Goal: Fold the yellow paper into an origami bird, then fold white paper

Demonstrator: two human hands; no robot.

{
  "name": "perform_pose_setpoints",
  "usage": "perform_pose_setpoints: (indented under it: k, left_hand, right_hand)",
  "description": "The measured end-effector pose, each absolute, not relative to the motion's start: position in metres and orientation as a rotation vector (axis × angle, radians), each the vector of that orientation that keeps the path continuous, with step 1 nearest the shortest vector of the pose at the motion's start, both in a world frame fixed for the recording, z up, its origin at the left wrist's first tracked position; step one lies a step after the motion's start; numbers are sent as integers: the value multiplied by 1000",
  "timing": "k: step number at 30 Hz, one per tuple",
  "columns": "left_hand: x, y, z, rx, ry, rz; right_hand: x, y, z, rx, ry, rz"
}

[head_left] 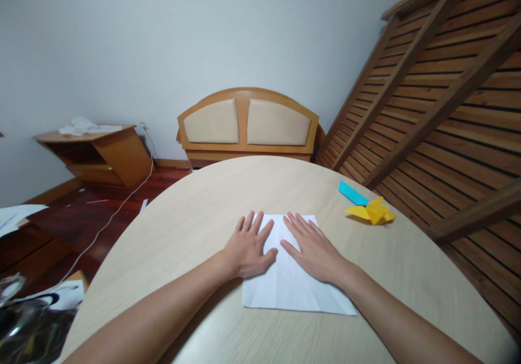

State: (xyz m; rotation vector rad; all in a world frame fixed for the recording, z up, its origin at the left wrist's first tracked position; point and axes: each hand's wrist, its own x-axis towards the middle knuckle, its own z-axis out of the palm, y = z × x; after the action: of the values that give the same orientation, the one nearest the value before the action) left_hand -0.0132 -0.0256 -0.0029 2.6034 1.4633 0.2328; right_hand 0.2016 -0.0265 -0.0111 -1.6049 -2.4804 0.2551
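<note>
White paper (291, 280), one sheet of it, lies flat on the pale wooden table (195, 217), close to the person's edge and about midway across. It looks creased: faint fold lines run from the near edge up toward the far one, and the near corners show slanted folds. Its outline is roughly square, a touch wider at the near edge, so no strong long axis shows; the main crease runs straight away from the person, toward the headboard (247, 122) against the wall.

Starting at the left: a low wooden cabinet (97, 155) stands by the wall with crumpled white sheets on top, and a white cable (118, 212) trails across the dark floor.

Now the left hand (248, 247). It lies palm down, fingers spread apart and straight, pressing on the left part of the paper, with its outer fingers over the bare table. Nothing is pinched; the hand is flat and open.

Just beside it, the right hand (313, 250) presses flat on the right part of the sheet, fingers loosely together and extended, thumb (290, 249) angled toward the left hand's thumb. The two thumbs nearly meet.

Further right, well apart from the sheet, a blue paper strip (352, 193) lies on the table, and touching it, a folded yellow paper shape (372, 212). Slatted wooden frames (439, 103) lean at the far right.
</note>
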Motion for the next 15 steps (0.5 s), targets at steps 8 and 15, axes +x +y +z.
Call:
perform_pose_setpoints:
  k: [8, 15]
  left_hand:
    - [-29, -11, 13, 2563, 2023, 249]
    - [-7, -30, 15, 2839, 973, 318]
  right_hand:
    - [224, -13, -9, -1400, -2583, 301]
    - [221, -19, 4, -1061, -2727, 235]
